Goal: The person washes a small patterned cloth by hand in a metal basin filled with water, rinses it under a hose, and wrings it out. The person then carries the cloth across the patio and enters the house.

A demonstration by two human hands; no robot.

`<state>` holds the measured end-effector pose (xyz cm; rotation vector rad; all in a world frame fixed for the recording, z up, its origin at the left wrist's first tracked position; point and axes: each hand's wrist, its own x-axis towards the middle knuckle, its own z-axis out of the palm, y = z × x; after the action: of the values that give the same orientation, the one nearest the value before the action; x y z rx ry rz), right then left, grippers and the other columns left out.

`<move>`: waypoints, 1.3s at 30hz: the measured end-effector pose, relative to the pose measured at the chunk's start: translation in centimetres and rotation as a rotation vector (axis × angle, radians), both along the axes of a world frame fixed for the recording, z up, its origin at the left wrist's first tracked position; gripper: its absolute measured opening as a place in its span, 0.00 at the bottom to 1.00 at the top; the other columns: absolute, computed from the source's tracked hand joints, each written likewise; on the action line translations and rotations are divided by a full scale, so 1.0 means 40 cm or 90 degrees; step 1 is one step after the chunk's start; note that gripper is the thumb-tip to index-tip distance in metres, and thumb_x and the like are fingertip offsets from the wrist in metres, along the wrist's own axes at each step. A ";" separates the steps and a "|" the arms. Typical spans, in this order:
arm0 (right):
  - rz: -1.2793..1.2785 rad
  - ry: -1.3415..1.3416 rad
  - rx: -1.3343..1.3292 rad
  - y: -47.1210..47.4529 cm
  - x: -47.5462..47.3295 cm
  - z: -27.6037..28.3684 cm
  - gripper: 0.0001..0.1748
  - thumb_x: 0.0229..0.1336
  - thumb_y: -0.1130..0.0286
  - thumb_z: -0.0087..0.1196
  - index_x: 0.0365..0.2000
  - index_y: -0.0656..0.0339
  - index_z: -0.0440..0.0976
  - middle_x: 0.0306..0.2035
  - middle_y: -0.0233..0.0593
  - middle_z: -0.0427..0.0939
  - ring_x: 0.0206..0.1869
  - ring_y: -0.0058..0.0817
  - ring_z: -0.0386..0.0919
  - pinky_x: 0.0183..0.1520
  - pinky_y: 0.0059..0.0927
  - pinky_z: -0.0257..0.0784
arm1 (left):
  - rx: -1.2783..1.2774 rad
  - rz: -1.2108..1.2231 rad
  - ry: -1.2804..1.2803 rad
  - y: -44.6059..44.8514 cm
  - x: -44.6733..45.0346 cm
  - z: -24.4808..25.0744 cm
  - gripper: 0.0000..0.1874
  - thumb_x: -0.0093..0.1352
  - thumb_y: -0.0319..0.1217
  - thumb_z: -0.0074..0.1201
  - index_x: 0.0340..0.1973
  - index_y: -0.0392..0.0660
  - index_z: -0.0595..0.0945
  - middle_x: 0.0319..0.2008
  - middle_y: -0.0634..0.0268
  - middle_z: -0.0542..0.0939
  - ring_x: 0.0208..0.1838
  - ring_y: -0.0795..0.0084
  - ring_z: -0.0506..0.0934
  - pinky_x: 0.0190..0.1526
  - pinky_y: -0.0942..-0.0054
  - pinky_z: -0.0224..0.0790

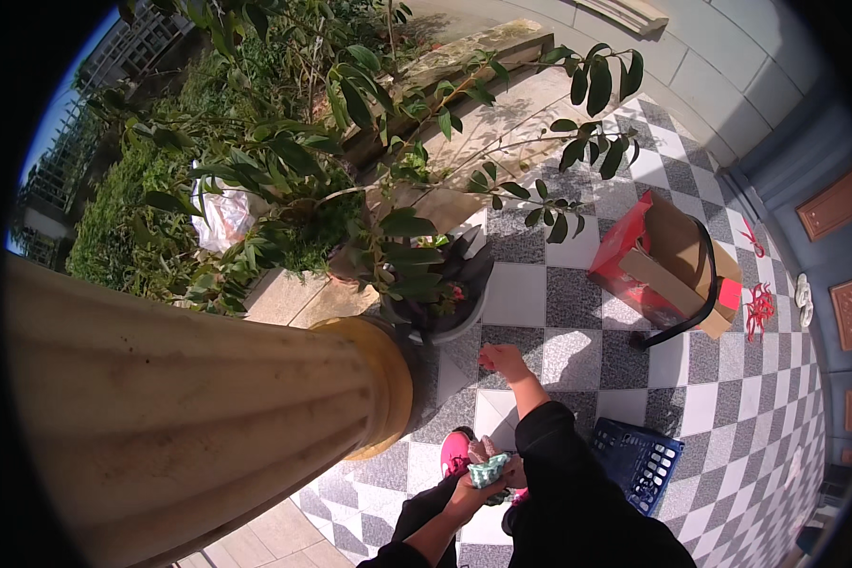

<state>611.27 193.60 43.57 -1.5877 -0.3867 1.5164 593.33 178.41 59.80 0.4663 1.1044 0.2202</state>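
My left hand (468, 497) is shut on a small light-green and white item (488, 471), perhaps cloth or a little basket, with brownish-pink pieces showing beside it. My right hand (500, 358) reaches out above the checkered tiles with its fingers curled; whether it holds something small cannot be told. Just past it stands a round grey planter (473, 319) with dark leaves and red flowers. Below my left hand a pink shoe (455, 452) shows on the floor.
A fluted column (255, 397) rises close at the left. Leafy branches (408, 227) hang over the planter. An open red cardboard box (628, 273) with a black curved bar, a blue plastic basket (635, 461), red strings (760, 311) and white shoes (804, 299) are at the right.
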 end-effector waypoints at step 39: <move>0.037 -0.302 -0.089 0.020 -0.137 -0.157 0.27 0.55 0.49 0.35 0.29 0.65 0.71 0.30 0.47 0.76 0.36 0.45 0.72 0.39 0.39 0.63 | 0.020 0.239 0.138 0.002 0.033 -0.049 0.12 0.55 0.18 0.49 0.36 0.39 0.75 0.29 0.66 0.77 0.31 0.75 0.75 0.36 0.76 0.68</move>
<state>605.79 194.39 37.28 -2.0653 -0.6040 1.2174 594.64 178.50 57.82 0.3122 1.3997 0.5266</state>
